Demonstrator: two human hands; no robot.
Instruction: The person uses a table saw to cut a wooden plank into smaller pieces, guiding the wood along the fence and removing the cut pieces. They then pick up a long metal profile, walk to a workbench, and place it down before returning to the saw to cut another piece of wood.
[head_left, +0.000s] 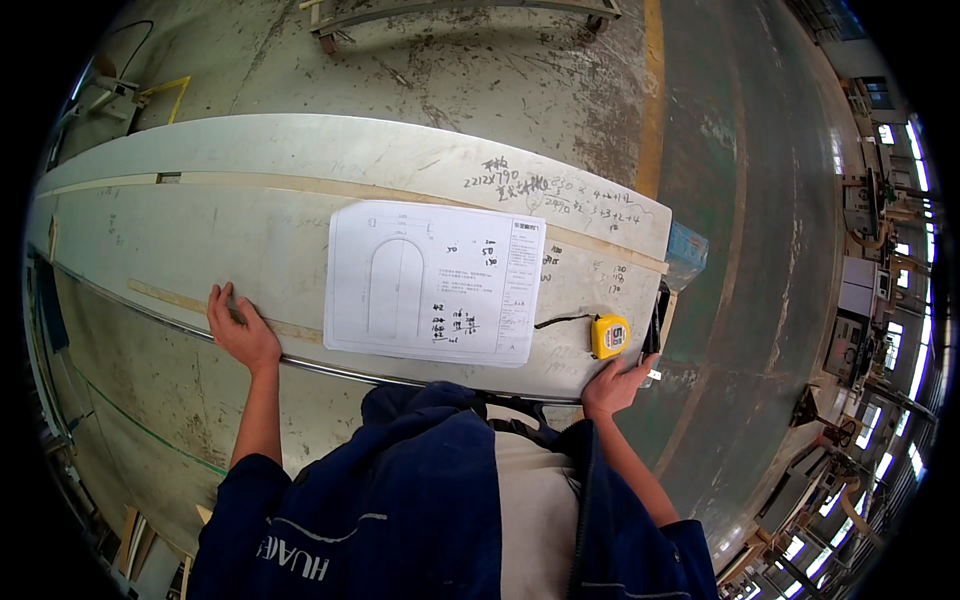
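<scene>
A stack of white drawing sheets (410,300) lies on a long pale worktable (250,240); its top sheet shows an arched outline and handwritten notes. My left hand (243,327) rests on the near edge of the table, left of the sheets, fingers apart and nothing in it. At the table's right near corner lies my right hand (615,385), its fingers stretched out toward a long black object (656,318) whose kind I cannot make out. Just beyond that hand sits a yellow tape measure (608,337) with a dark wrist cord, apart from the fingers.
Pencilled figures cover the table's right part. A thin wooden strip (180,298) lies near its front edge. Against the right end is a blue box-like thing (687,252). A wheeled metal frame (460,14) stands beyond, and machines (850,350) line the far right.
</scene>
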